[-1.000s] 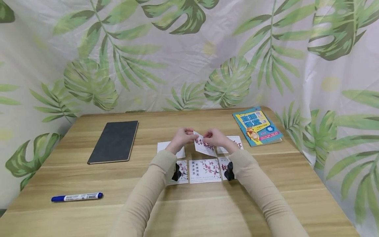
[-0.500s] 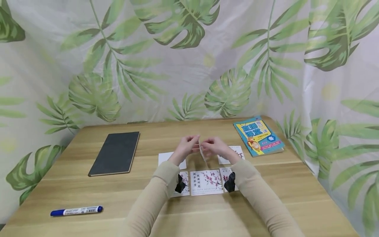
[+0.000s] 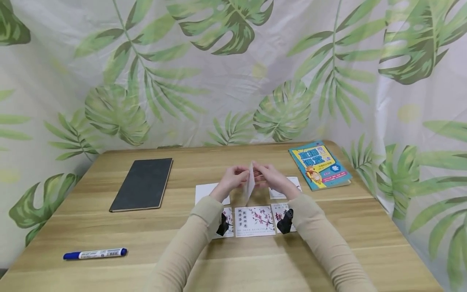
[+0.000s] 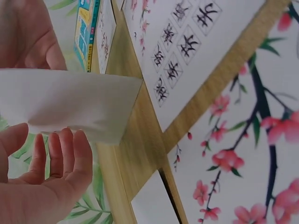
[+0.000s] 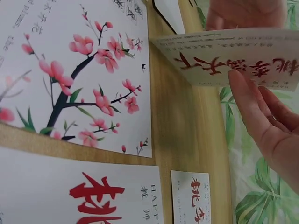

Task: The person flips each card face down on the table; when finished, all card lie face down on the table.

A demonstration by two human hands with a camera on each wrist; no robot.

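Note:
Between my two hands a small printed card point(image 3: 249, 184) stands nearly upright, edge-on in the head view. Its white back point(image 4: 70, 100) faces my left hand, and red Chinese characters show on the other side in the right wrist view. My left hand point(image 3: 231, 180) grips the card near its upper edge, thumb against the white back. From the other side my right hand point(image 3: 270, 178) holds it, a fingertip on the printed face. Just below lies a blossom card point(image 3: 254, 221), with another blossom card point(image 3: 228, 219) to its left and a red-character card point(image 3: 279, 211) to its right.
A blank white card point(image 3: 206, 191) lies left of the hands and a red-lettered card point(image 3: 292, 186) right of them. Farther out are a black notebook point(image 3: 142, 184), a blue booklet point(image 3: 320, 166) and a blue-capped marker point(image 3: 95, 254). A leaf-patterned curtain point(image 3: 233, 81) hangs behind the table.
The held card has turned from showing its red characters in the head view to standing edge-on. Both hands have shifted their fingers on it. The cards on the table look unmoved.

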